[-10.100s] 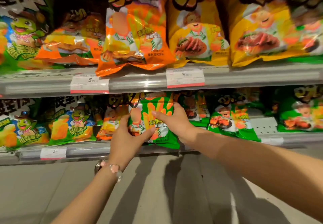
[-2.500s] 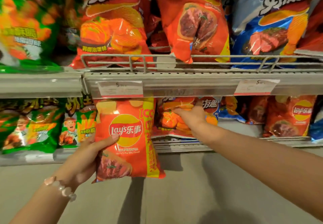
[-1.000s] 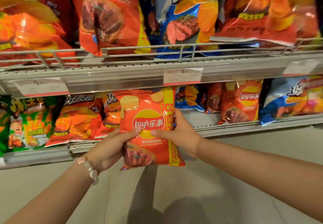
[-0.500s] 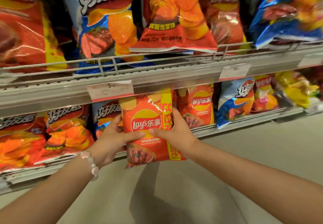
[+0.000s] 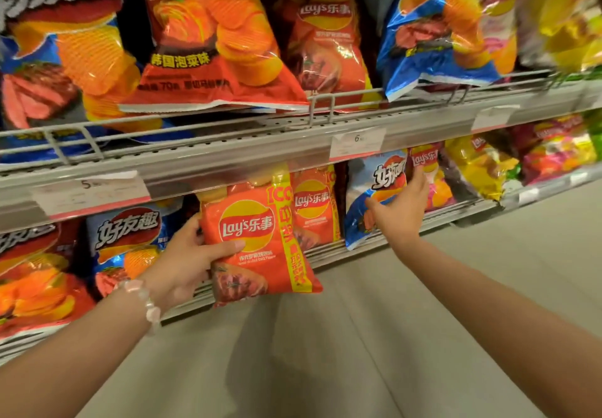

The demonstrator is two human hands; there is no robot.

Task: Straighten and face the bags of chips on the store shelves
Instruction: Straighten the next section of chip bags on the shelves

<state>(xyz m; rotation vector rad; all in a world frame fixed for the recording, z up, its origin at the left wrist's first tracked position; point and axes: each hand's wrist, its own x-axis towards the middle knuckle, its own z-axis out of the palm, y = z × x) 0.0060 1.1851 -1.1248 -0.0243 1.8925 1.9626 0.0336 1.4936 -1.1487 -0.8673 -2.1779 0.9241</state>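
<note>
Released from the right hand (image 5: 399,214) since half a second ago, red bag of chips (image 5: 257,238) now gripped by left hand (image 5: 185,261) alone, thumb across the yellow logo, fingers behind. Held upright, front facing out, in front of the lower shelf (image 5: 325,256), just under the price strip. Right hand reaching further right along the lower shelf, fingers spread and fairly straight, fingertips at a small red bag (image 5: 423,158) and palm over a blue bag (image 5: 374,196); actual grip on either not clear. Pale bead bracelet (image 5: 145,300) on the left wrist. Second red bag (image 5: 314,209) of the same kind standing on the lower shelf directly behind and right of the held one. More blue and red bags to the left, yellow bag (image 5: 479,165) and pink bag (image 5: 553,150) further right, blurred. Upper shelf (image 5: 228,153) with wire rail and white price tags, stocked with larger red, blue and yellow bags, some leaning forward over the rail. Grey floor (image 5: 325,352) below.
</note>
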